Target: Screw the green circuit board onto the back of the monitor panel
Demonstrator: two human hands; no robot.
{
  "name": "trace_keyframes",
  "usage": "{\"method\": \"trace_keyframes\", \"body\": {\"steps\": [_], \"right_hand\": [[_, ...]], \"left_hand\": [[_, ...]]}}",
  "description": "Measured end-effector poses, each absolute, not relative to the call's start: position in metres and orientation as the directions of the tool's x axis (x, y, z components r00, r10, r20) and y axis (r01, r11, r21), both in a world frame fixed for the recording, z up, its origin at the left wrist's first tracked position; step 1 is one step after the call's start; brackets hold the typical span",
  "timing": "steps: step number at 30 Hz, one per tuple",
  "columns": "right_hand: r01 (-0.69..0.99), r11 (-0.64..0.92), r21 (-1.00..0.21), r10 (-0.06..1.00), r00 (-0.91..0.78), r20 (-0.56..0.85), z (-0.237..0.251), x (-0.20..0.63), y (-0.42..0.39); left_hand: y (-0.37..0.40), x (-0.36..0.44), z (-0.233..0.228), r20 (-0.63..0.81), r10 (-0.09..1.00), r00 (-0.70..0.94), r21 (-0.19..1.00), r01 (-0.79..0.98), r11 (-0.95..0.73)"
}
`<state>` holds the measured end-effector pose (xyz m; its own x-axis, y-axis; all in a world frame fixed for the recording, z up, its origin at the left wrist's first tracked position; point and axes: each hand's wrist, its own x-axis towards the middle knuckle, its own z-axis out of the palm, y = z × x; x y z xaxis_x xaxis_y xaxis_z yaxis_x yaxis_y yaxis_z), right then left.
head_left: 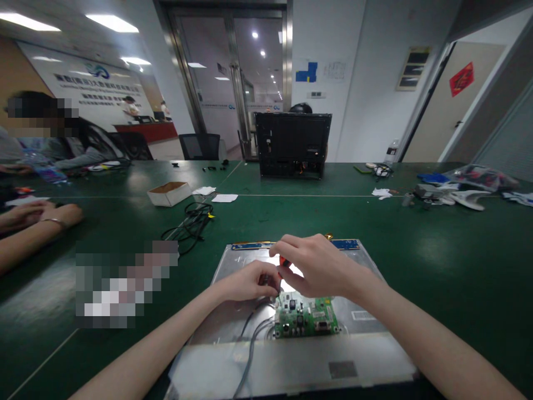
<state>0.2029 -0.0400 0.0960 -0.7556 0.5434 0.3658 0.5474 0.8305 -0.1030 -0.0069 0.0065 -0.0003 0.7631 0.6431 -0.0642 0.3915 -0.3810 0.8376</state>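
A metal-backed display panel [366, 355] lies flat in front of me, with a green circuit board [306, 316] on its back. My right hand [318, 264] is over the board's far edge, its fingers closed around a screwdriver [285, 261] with an orange-and-black handle; the shaft is mostly hidden. Just left of it, my left hand [252, 280] has its fingers curled together at the board's far left corner; whatever they pinch is hidden. Grey cables [250, 355] run from the board's left side toward me. A blue strip board [347, 244] lines the panel's far edge.
Black cables [194, 222] and an open white box [169, 194] lie to the left. Another person's hands [45, 216] rest at the left edge. A black monitor housing [293, 145] stands at the back. Bags and loose parts [453, 191] are at far right on the green table [449, 261].
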Motion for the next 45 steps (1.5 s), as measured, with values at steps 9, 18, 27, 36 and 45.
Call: {"method": "trace_keyframes", "body": {"steps": [9,18,27,36,45], "right_hand": [[0.535,0.842,-0.071,0.521,-0.770,0.370,0.0936,0.2030,-0.0377],[0.521,0.838,-0.160,0.543,-0.769,0.337,0.0966,0.2041,-0.0419],[0.560,0.818,-0.130,0.568,-0.754,0.330,0.0974,0.2027,-0.0405],[0.541,0.829,-0.144,0.556,-0.765,0.325,0.0982,0.2038,-0.0405],[0.480,0.852,-0.208,0.523,-0.795,0.307,0.0999,0.2068,-0.0424]], "left_hand": [[0.0077,-0.0089,0.0005,-0.059,0.645,0.762,0.806,0.418,-0.420],[0.0058,-0.0065,0.0058,-0.071,0.638,0.767,0.815,0.413,-0.406],[0.0061,-0.0071,0.0027,-0.066,0.651,0.757,0.823,0.410,-0.393],[0.0071,-0.0076,0.0007,-0.054,0.638,0.768,0.829,0.391,-0.400],[0.0052,-0.0065,0.0032,-0.067,0.643,0.763,0.824,0.405,-0.396]]}}
